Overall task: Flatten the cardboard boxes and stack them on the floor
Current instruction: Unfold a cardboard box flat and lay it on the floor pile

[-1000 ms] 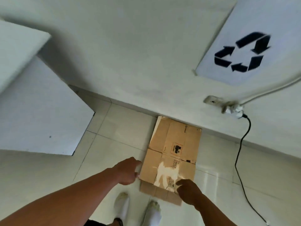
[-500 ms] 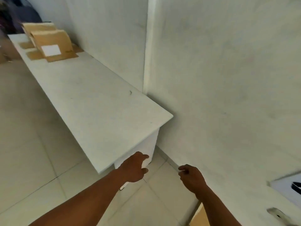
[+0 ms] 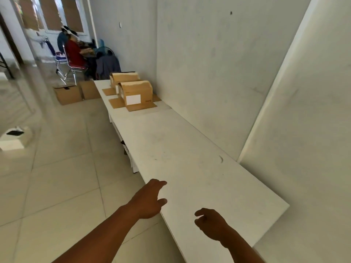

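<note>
Two brown cardboard boxes stand upside down with flaps spread on the far end of a long white table (image 3: 190, 158). The nearer box (image 3: 135, 94) carries a white label, and the farther box (image 3: 124, 77) sits just behind it. My left hand (image 3: 150, 200) hovers over the table's near left edge with relaxed fingers, holding nothing. My right hand (image 3: 210, 223) hangs above the tabletop, fingers loosely curled and empty. Both hands are far from the boxes. The flattened cardboard on the floor is out of view.
Two more cardboard boxes (image 3: 76, 93) sit on the tiled floor beyond the table's far end. People sit on folding chairs (image 3: 72, 54) at the back. A white box with a dark object (image 3: 15, 137) lies on the floor at left. A wall runs along the table's right.
My view swung up and left from the flattened cardboard on the floor to the long table. Both hands let go of the cardboard and now hang empty over the table's near end.
</note>
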Demonstrator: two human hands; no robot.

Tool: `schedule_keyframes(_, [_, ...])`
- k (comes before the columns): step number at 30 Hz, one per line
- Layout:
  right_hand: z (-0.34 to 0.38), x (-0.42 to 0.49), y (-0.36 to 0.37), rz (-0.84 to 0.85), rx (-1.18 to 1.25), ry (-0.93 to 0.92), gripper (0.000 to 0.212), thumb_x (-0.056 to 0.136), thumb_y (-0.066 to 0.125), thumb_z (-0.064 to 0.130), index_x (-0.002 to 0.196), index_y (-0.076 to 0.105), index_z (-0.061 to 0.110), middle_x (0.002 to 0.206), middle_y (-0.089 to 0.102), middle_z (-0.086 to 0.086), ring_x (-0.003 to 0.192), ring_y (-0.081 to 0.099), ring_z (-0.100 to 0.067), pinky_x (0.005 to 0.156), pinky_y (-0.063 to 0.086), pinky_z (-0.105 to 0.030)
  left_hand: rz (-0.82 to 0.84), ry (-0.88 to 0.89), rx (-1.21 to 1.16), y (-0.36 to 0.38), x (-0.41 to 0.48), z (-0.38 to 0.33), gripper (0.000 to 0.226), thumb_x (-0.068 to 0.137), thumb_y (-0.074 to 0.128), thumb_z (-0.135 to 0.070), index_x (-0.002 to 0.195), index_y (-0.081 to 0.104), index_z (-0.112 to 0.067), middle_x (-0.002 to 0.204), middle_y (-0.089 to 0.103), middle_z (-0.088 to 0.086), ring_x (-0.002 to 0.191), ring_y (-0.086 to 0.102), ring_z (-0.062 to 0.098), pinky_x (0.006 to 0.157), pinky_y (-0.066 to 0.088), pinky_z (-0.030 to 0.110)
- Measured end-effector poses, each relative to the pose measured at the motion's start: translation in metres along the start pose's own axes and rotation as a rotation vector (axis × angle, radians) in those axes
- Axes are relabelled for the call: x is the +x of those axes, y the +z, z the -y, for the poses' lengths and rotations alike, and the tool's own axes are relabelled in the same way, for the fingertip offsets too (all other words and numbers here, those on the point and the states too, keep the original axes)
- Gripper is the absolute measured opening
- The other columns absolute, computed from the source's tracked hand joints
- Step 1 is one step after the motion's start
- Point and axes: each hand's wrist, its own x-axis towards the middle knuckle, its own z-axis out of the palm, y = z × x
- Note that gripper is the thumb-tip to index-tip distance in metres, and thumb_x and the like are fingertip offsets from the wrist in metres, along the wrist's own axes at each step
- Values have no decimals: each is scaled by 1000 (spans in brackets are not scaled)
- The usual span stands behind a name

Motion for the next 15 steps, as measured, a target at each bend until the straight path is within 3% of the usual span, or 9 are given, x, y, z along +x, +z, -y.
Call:
schedule_keyframes(6, [36,124,18,7,-23,26,15,83,74,25,97,67,26,62,64,10,58,58,1,71,49,-20,-3,-24,23,-61,79,73,68,97,54,-43,154,20,-32,160,19,-8,144,26,13,117,25,29])
schedule_keyframes(9, [78,189,24,30,-3,88,12,87,63,26,95,59,35,87,63,10,72,57,-4,65,46,-14,-18,-44,50,-100,137,112,67,97,54,-43,154,20,-33,160,18,-9,142,32,14,115,28,28])
schedule_keyframes(11, [104,231,22,26,14,138,15,86,58,24,88,53,38,101,61,7,85,58,-12,70,49,-19,-18,-70,52,-125,169,135,67,97,54,-43,154,19,-33,161,17,-9,142,31,12,114,25,24])
schedule_keyframes(13, [132,277,24,28,23,151,15,85,58,24,82,52,37,102,61,5,88,59,-15,77,52,-24,-6,-100,57,-154,202,163,67,98,53,-43,154,17,-34,161,15,-9,144,26,11,115,21,23])
schedule_keyframes(15, [164,320,26,56,5,160,13,85,58,25,80,53,35,98,61,5,85,58,-15,75,51,-24,-16,-136,58,-182,232,195,68,97,52,-47,154,15,-36,163,12,-7,147,20,12,117,18,25])
